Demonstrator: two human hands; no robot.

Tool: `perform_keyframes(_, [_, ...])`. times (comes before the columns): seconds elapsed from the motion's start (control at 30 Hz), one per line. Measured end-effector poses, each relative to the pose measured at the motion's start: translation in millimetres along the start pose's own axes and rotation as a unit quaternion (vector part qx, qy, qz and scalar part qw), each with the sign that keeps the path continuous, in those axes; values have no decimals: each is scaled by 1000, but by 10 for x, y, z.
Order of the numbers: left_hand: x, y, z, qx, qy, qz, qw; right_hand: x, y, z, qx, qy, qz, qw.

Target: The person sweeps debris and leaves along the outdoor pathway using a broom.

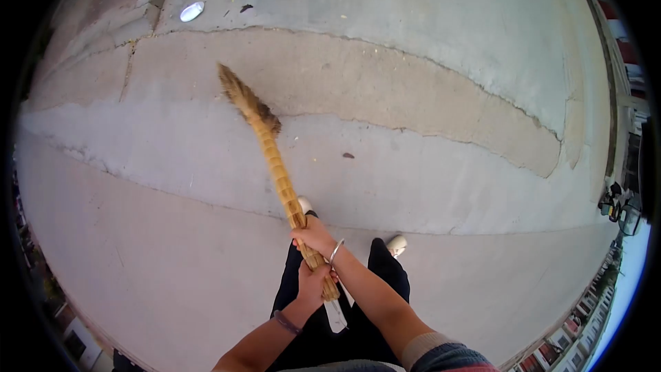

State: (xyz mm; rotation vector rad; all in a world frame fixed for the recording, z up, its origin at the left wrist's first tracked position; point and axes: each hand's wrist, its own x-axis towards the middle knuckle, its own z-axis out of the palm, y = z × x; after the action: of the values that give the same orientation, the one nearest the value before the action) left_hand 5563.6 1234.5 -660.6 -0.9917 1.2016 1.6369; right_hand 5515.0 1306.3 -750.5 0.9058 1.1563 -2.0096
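A straw broom (275, 165) with a bound, ribbed handle slants from my body up and to the left. Its dark, frayed bristles (248, 100) are at the pavement, slightly blurred. My right hand (315, 235), below a silver bangle, is wrapped round the middle of the handle. Lower down, my left hand (313, 284) is closed round the handle near its end, with a dark band on that wrist. Some of the fingers are hidden behind the handle.
Concrete pavement (413, 186) with cracks and a rougher strip (385, 89) spreads around me. A pale, shiny piece of litter (192, 12) lies at upper left. Dark leaf-like bits (348, 156) are scattered about. A parked vehicle (620, 210) stands far right. My shoe (397, 244) shows below.
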Motion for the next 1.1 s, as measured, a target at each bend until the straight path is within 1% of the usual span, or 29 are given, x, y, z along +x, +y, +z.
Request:
perform_keyframes(0.07, [32,33,16,-8,-32,22,999,-58,-180,22,29,62,-30,997])
perform_keyframes(0.13, [101,165,195,34,-84,12,996,-147,-423,-139,69,115,-53,989])
perform_keyframes(0.17, [174,230,317,70,-107,-12,992,-203,-558,-325,94,138,-59,984])
perform_keyframes(0.23, [470,420,697,145,-160,-42,975,-148,-748,-803,126,228,-104,960])
perform_keyframes(0.27, [670,567,932,180,-190,-66,963,-134,-985,-1033,139,282,-58,948])
perform_keyframes(0.3, [904,704,1173,199,-229,-76,950,-45,-1108,-1329,175,291,-79,937])
perform_keyframes(0.33, [1146,840,1420,215,-266,-86,936,84,-1208,-1667,153,304,-82,937])
perform_keyframes(0.37, [1400,1000,1696,218,-278,-99,930,166,-1391,-1947,128,308,-60,941])
perform_keyframes(0.4, [1594,1112,1893,220,-288,-112,925,314,-1518,-2071,145,310,-53,938])
perform_keyframes(0.47, [1894,1210,2041,186,-223,-98,952,679,-1802,-2317,176,305,-40,935])
perform_keyframes(0.5, [1911,1216,2003,173,-185,-106,961,801,-1816,-2214,117,274,-23,954])
perform_keyframes(0.53, [1758,1305,1875,98,-140,-95,981,947,-1841,-2003,62,242,-11,968])
perform_keyframes(0.57, [1638,1303,1730,73,-89,-102,988,1041,-1779,-1798,-46,240,-38,969])
perform_keyframes(0.6, [1480,1267,1682,27,-54,-79,995,1020,-1930,-1616,-84,157,18,984])
perform_keyframes(0.63, [1317,1264,1752,-19,5,-65,998,986,-1966,-1453,-103,110,13,988])
perform_keyframes(0.67, [1187,1295,1889,-25,39,-41,998,947,-2040,-1369,-122,65,3,990])
perform_keyframes(0.73, [1067,1357,2263,-60,57,16,996,796,-2430,-1378,-103,-57,21,993])
perform_keyframes(0.83, [1019,1335,2655,-70,40,45,996,624,-2676,-1598,-55,-64,-8,996])
perform_keyframes(0.87, [1056,1354,2793,-32,9,27,999,561,-2751,-1743,-4,-11,-29,1000])
perform_keyframes(0.93, [1106,1460,3034,39,-47,-5,998,412,-2869,-2075,93,88,-70,989])
perform_keyframes(0.97, [1241,1468,3113,70,-89,-11,993,380,-2953,-2279,113,148,-61,981])
perform_keyframes(1.0, [1426,1495,3193,103,-133,-44,985,389,-3093,-2492,132,201,-56,969])
perform_keyframes(1.03, [1568,1665,3406,161,-152,-57,974,366,-3308,-2723,102,236,-38,966])
perform_keyframes(1.07, [1765,1818,3598,198,-187,-60,960,523,-3240,-3060,98,265,-65,957])
perform_keyframes(1.1, [1975,2034,3815,193,-220,-74,953,614,-3448,-3253,120,299,-80,943])
